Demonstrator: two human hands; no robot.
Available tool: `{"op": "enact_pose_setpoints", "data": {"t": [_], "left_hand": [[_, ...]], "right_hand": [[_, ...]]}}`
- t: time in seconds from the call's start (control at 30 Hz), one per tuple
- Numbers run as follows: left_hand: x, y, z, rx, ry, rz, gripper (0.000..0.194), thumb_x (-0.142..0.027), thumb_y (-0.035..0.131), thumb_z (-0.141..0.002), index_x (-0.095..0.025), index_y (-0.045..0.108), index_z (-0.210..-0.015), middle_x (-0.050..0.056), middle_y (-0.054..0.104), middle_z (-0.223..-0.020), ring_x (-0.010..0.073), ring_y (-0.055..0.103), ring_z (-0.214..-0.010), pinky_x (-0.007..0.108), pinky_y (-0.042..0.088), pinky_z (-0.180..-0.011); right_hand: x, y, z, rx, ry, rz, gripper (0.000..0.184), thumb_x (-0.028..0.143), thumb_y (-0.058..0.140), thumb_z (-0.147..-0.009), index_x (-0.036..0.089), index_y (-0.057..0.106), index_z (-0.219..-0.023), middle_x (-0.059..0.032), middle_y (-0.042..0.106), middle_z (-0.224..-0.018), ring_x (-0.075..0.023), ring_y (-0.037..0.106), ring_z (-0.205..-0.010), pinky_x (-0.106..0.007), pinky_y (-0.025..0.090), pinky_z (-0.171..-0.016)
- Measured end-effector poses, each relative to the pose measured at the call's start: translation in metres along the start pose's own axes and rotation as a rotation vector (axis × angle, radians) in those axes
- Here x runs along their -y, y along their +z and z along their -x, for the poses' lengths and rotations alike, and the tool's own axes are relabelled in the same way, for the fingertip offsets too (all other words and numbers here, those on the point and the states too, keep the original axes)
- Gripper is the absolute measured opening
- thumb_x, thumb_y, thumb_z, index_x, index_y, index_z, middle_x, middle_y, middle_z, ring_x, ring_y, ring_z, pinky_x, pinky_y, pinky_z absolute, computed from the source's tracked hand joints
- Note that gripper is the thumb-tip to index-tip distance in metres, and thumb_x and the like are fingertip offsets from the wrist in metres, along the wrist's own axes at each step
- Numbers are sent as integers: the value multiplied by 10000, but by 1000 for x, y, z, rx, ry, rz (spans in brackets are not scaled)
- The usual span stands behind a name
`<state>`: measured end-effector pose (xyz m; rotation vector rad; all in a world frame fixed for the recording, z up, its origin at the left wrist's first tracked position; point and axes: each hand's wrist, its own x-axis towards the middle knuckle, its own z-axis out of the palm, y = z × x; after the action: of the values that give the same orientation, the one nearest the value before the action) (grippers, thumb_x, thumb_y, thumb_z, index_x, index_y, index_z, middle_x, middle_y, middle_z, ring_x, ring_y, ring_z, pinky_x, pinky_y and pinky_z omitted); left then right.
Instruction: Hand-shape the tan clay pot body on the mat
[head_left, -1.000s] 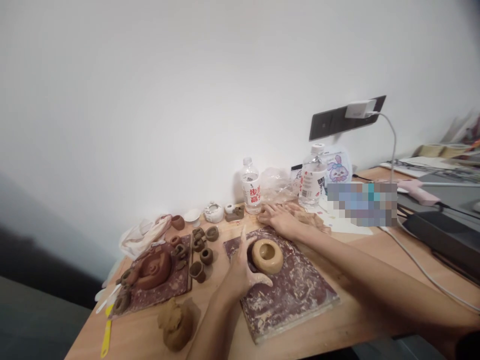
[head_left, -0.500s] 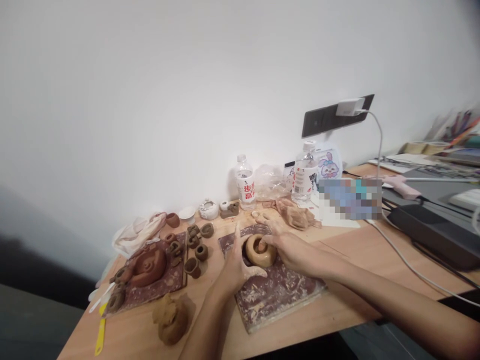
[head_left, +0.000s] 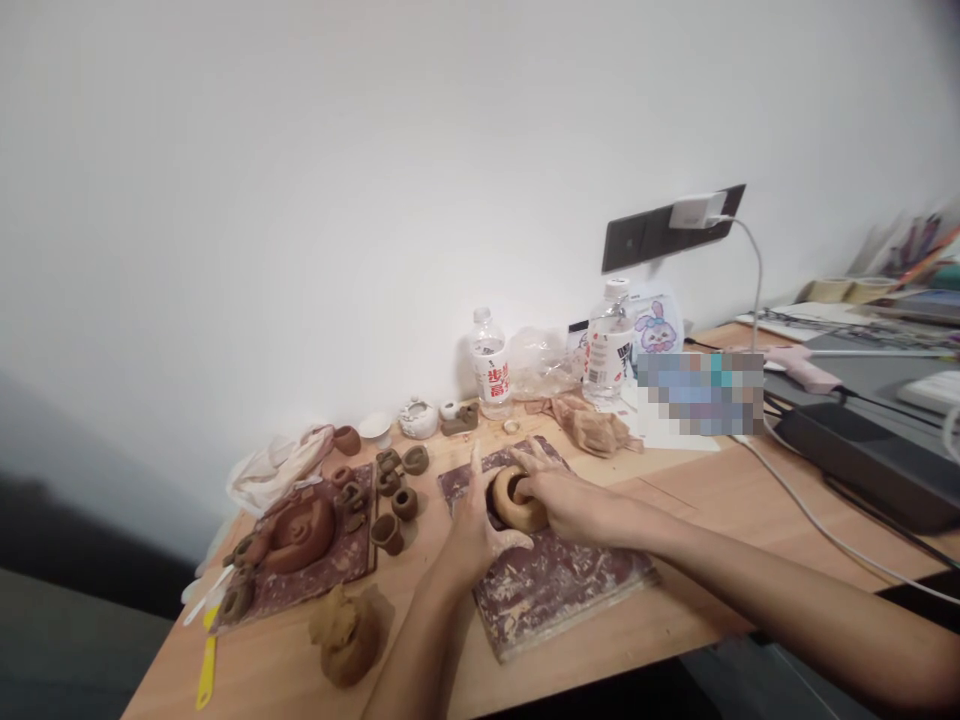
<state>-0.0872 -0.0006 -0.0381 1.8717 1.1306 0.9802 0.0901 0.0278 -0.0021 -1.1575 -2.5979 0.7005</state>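
A round, thick-walled clay pot (head_left: 507, 515) in yellowish brown sits on a dark red, clay-smeared board (head_left: 559, 595). My left hand (head_left: 474, 525) stands at its left side, fingers stretched up and thumb spread out along the near side. Whether its palm touches the wall I cannot tell. From the right, my right hand (head_left: 562, 490) pinches the pot's wall, with a digit inside the dark opening and others over the outside. That hand covers the pot's right side. A rough lump of yellowish clay (head_left: 345, 635) rests on the table, left of my left forearm.
On the left, a second board (head_left: 341, 565) holds a reddish clay teapot (head_left: 298, 530) and small pieces. Little clay cups (head_left: 388, 533) stand between the boards. Water bottles (head_left: 490, 365) and crumpled brown cloth (head_left: 596, 425) are behind. A white cable (head_left: 817, 535) crosses at right.
My right hand has shifted slightly left and over the pot, now hiding more of its right rim. My left hand keeps nearly the same pose. The view has moved slightly.
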Motion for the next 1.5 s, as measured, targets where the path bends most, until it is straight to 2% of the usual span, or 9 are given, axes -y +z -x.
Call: {"op": "enact_pose_setpoints", "data": {"t": [0.3,0.43,0.53,0.67,0.8,0.87,1.0,1.23,1.5], "left_hand": [[0,2,1,-8,-22,-4,1186,-199,802,-649,-269,-21,-1500,108,548,-1342,274,507,-1258,479,361,-1089],[1,2,0,-6,-24,-5,1206,-209,814,-638,-274,-29,-1499,103,550,-1339,281,509,-1253,488,357,-1088],[1,2,0,-4,-27,10,1215,-228,820,-640,-269,-40,-1497,105,545,-1343,277,508,-1254,486,351,-1094],[4,1,0,-5,-8,-8,1225,-267,843,-614,-255,-5,-1498,118,537,-1340,292,497,-1262,491,342,-1101],[5,-1,-1,8,-4,-17,1240,-288,870,-573,-257,41,-1495,130,526,-1348,315,483,-1273,508,352,-1094],[4,-1,-1,16,-8,-2,1252,-291,881,-553,-264,57,-1494,128,517,-1361,315,470,-1288,507,346,-1102],[3,-2,-2,30,-15,40,1292,-304,880,-552,-271,1,-1499,120,532,-1347,306,485,-1279,507,351,-1102],[5,-2,-2,39,-28,72,1366,-289,888,-537,-268,-85,-1496,133,537,-1350,308,480,-1289,533,328,-1112],[0,-3,-1,56,-4,66,1382,-292,896,-534,-278,-99,-1493,141,511,-1369,310,462,-1304,536,329,-1114]], "right_hand": [[-1,-8,0,24,-40,0,262,-49,476,-543,173,608,-584,-50,649,-682,-228,611,-755,-297,408,-698],[0,-15,-2,-44,-102,47,248,-30,504,-600,183,632,-595,-85,709,-894,-284,606,-980,-377,419,-875],[-5,-13,3,-199,-149,112,241,15,534,-693,180,695,-761,-126,631,-1229,-313,527,-1180,-454,385,-997],[-23,0,25,-456,-341,246,419,12,460,-815,195,632,-1150,-138,349,-1512,-271,315,-1393,-490,346,-1078],[-40,6,44,-451,-574,487,652,-37,460,-819,256,429,-1400,-138,98,-1596,-315,31,-1461,-532,352,-1074],[-45,5,46,-415,-629,586,718,-38,506,-793,283,393,-1426,-133,49,-1602,-359,8,-1450,-580,335,-1074],[-53,2,39,-387,-712,713,703,38,584,-801,306,396,-1424,-130,124,-1595,-379,114,-1439,-614,322,-1068],[-61,-3,29,-376,-914,776,583,89,578,-819,282,485,-1362,-84,402,-1488,-283,208,-1434,-565,256,-1115],[-53,-9,33,-290,-957,782,501,137,558,-842,281,523,-1321,-42,381,-1503,-270,189,-1439,-541,271,-1121]]}}
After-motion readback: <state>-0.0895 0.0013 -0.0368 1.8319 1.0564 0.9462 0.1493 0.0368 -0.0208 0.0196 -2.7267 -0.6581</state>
